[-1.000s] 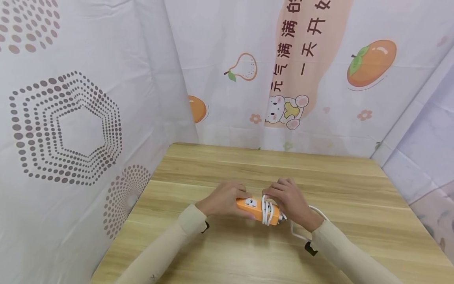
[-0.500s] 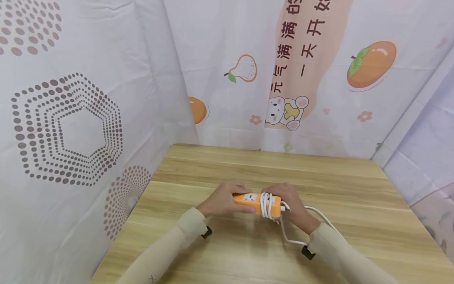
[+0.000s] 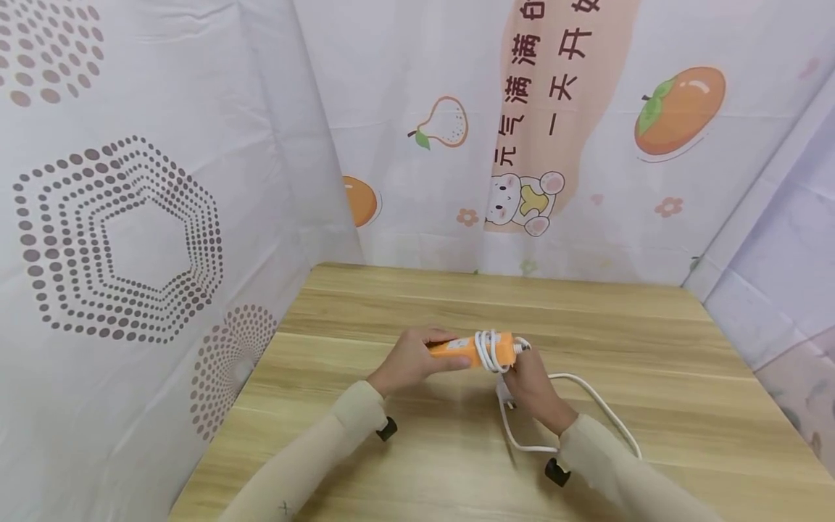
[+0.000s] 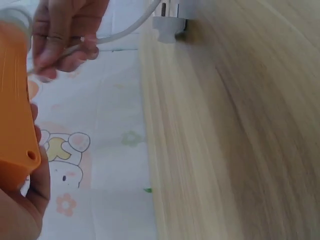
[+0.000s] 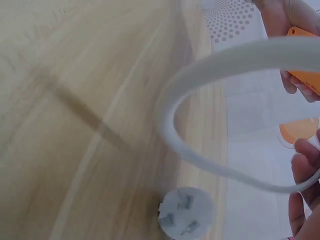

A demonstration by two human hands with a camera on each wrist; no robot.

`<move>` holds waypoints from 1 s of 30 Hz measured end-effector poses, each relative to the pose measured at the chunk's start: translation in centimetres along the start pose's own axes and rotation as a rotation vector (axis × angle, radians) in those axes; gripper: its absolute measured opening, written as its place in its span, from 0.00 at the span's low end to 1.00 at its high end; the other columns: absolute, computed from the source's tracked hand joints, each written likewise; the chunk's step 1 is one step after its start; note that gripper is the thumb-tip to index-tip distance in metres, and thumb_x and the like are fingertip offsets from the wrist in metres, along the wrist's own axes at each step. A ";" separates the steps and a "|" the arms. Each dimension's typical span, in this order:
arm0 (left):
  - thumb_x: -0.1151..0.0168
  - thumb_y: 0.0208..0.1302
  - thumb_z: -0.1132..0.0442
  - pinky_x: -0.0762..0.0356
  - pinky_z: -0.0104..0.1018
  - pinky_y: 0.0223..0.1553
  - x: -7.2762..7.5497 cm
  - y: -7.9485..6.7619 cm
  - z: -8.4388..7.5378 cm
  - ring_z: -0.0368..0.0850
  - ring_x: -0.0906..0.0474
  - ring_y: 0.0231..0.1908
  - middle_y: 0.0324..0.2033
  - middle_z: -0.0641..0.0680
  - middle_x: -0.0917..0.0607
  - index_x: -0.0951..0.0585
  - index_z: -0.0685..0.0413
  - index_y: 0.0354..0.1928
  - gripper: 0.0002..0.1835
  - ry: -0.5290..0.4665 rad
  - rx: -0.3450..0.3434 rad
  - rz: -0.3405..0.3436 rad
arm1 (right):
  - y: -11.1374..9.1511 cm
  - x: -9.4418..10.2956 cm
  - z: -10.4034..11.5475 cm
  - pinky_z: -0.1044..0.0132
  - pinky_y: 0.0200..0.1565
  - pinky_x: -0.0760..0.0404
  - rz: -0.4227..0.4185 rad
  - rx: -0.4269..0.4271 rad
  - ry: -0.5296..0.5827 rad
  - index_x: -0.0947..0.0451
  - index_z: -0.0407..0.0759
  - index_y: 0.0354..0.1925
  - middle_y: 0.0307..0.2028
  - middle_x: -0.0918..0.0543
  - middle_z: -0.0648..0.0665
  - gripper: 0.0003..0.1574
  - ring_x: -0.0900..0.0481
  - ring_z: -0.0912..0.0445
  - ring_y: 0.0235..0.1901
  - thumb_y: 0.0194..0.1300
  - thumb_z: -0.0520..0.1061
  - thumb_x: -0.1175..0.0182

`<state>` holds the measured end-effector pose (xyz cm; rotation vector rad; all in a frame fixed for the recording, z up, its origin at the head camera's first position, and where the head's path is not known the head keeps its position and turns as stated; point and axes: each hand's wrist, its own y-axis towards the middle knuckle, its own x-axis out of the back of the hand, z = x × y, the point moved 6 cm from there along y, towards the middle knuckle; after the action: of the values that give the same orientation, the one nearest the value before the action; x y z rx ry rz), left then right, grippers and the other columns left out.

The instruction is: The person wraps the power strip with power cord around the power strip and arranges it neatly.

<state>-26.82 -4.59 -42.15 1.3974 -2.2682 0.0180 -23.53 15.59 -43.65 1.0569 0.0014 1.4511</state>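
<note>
An orange power strip (image 3: 466,351) is held up over the table by my left hand (image 3: 406,360), thumb along its near side. White cord (image 3: 488,352) wraps its right end in several turns. My right hand (image 3: 535,384) is just under that end; in the left wrist view the right hand's fingers (image 4: 55,47) pinch the cord (image 4: 122,33). The white plug (image 5: 186,213), its prongs showing in the right wrist view, hangs below the right hand. A loose loop of cord (image 3: 603,402) passes around the right wrist. The power strip's underside is partly hidden in the head view.
The wood-grain table (image 3: 365,304) lies under both hands. Printed white curtains (image 3: 404,181) stand at its back and left, with another at the right. A black band (image 3: 387,428) is on the left wrist and another (image 3: 557,473) on the right.
The power strip has risen and tilted, its right end now higher. My right hand has moved from over the wrapped end to beneath it, and the plug has come into view.
</note>
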 end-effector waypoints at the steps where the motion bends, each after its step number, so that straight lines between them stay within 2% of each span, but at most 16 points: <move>1: 0.22 0.56 0.41 0.18 0.40 0.44 0.1 0.1 0.1 0.43 0.18 0.45 0.48 0.43 0.13 0.11 0.44 0.54 0.26 -0.010 0.014 -0.022 | 0.0 -0.1 0.0 0.64 0.31 0.20 0.008 -0.006 0.023 0.16 0.36 0.35 0.29 0.14 0.48 0.12 0.19 0.60 0.28 0.62 0.23 0.37; 4: 0.23 0.56 0.39 0.18 0.43 0.43 0.5 0.5 0.2 0.45 0.18 0.45 0.47 0.43 0.13 0.10 0.43 0.52 0.25 -0.046 0.052 -0.097 | 0.0 -0.7 -0.2 0.67 0.29 0.21 0.037 -0.020 0.075 0.16 0.38 0.37 0.25 0.17 0.52 0.08 0.20 0.59 0.24 0.69 0.28 0.38; 6: 0.23 0.55 0.37 0.18 0.43 0.42 0.6 0.7 0.2 0.45 0.18 0.44 0.46 0.43 0.13 0.10 0.42 0.50 0.25 -0.032 0.068 -0.138 | -0.1 -0.9 -0.3 0.68 0.28 0.21 0.048 -0.035 0.100 0.16 0.39 0.40 0.25 0.19 0.54 0.07 0.21 0.59 0.24 0.72 0.32 0.39; 11: 0.24 0.53 0.33 0.19 0.43 0.39 0.3 1.0 0.4 0.45 0.19 0.42 0.44 0.43 0.14 0.09 0.42 0.47 0.27 0.019 0.101 -0.174 | -0.6 -1.1 -0.4 0.68 0.25 0.24 0.063 -0.074 0.094 0.18 0.44 0.41 0.23 0.23 0.54 0.08 0.25 0.61 0.22 0.75 0.35 0.42; 15: 0.25 0.52 0.32 0.20 0.41 0.35 0.1 0.9 0.3 0.44 0.20 0.39 0.42 0.43 0.14 0.09 0.44 0.47 0.29 0.078 0.091 -0.208 | -0.8 -0.8 -0.5 0.68 0.23 0.27 0.076 -0.085 0.081 0.17 0.43 0.42 0.23 0.25 0.55 0.08 0.29 0.64 0.20 0.77 0.37 0.43; 20: 0.26 0.51 0.29 0.25 0.39 0.27 0.8 1.0 0.0 0.43 0.22 0.30 0.35 0.44 0.15 0.09 0.49 0.46 0.34 0.202 0.045 -0.262 | -1.0 -0.5 -0.6 0.68 0.21 0.30 0.065 -0.064 0.047 0.17 0.45 0.40 0.21 0.29 0.57 0.09 0.35 0.66 0.17 0.78 0.40 0.44; 22: 0.27 0.51 0.29 0.26 0.38 0.27 1.1 1.0 -0.1 0.43 0.23 0.29 0.34 0.44 0.15 0.09 0.52 0.47 0.36 0.245 0.036 -0.284 | -1.0 -0.5 -0.6 0.68 0.22 0.29 0.070 -0.051 0.035 0.17 0.46 0.39 0.20 0.29 0.56 0.10 0.35 0.67 0.17 0.78 0.40 0.44; 26: 0.28 0.52 0.28 0.28 0.36 0.28 1.3 0.8 0.0 0.41 0.24 0.32 0.37 0.46 0.15 0.10 0.52 0.49 0.37 0.383 0.010 -0.307 | -1.0 -0.6 -0.6 0.67 0.24 0.28 0.105 -0.052 0.017 0.16 0.43 0.40 0.23 0.22 0.49 0.09 0.34 0.67 0.18 0.77 0.40 0.42; 30: 0.28 0.53 0.29 0.29 0.34 0.27 1.4 0.6 -0.2 0.41 0.23 0.33 0.38 0.49 0.13 0.09 0.52 0.48 0.35 0.584 -0.040 -0.326 | -0.9 -0.8 -0.5 0.66 0.30 0.25 0.141 -0.041 -0.013 0.14 0.41 0.42 0.30 0.15 0.46 0.09 0.32 0.66 0.21 0.76 0.40 0.41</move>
<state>-27.80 -5.42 -41.26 1.4871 -1.5479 0.2402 -23.30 15.49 -44.89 1.0495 -0.1140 1.5647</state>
